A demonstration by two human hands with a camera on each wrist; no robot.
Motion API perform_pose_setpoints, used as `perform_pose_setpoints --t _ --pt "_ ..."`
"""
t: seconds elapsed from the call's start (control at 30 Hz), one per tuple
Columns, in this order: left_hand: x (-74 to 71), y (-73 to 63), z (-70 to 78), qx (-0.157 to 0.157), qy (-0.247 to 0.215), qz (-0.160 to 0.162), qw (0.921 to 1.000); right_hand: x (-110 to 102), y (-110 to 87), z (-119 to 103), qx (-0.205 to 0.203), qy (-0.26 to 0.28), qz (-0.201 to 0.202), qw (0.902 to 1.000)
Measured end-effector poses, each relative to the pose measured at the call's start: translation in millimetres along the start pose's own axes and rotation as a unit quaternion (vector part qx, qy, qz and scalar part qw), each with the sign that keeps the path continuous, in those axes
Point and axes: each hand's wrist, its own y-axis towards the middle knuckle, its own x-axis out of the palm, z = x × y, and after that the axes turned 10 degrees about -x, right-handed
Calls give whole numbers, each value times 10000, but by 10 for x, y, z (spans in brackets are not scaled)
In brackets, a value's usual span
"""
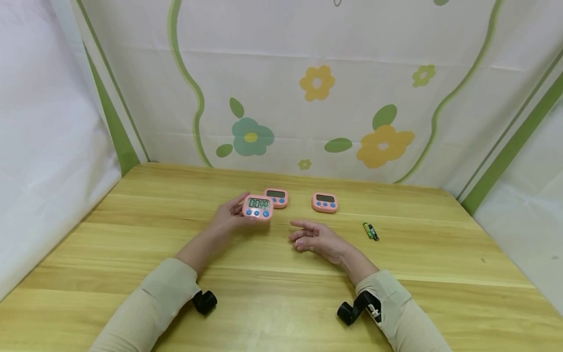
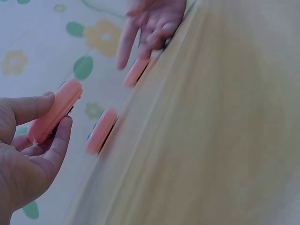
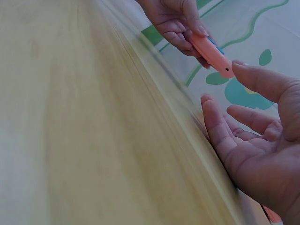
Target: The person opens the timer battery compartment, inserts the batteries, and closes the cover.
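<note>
My left hand (image 1: 229, 215) holds a pink digital timer (image 1: 257, 208) above the table, its display lit with zeros and three blue buttons facing me. In the left wrist view, thumb and fingers pinch that timer (image 2: 55, 111) by its edges. My right hand (image 1: 320, 240) hovers to the right with fingers loosely bent and nothing between them; the right wrist view shows the palm (image 3: 262, 150) bare too. Behind the held timer lies a second pink timer (image 1: 281, 201) with a blank display. A third pink timer (image 1: 325, 202), also blank, lies farther right.
Two small batteries (image 1: 371, 231), side by side, lie on the wooden table (image 1: 272, 303) right of my right hand. A white flowered cloth (image 1: 281, 98) hangs along the table's back edge, and white cloth walls stand at both sides.
</note>
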Motion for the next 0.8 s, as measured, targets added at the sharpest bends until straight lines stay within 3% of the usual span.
perform_pose_setpoints --t 0.27,0.53,0.8 --pt "-406 135 60 -27 364 688 9970 -26 17 42 -41 67 -74 9999" --pt "-670 297 88 -123 531 789 9954 -28 11 52 8 186 -16 9998" --pt "-814 429 42 -187 519 797 9953 -33 -2 42 -22 253 -45 9997"
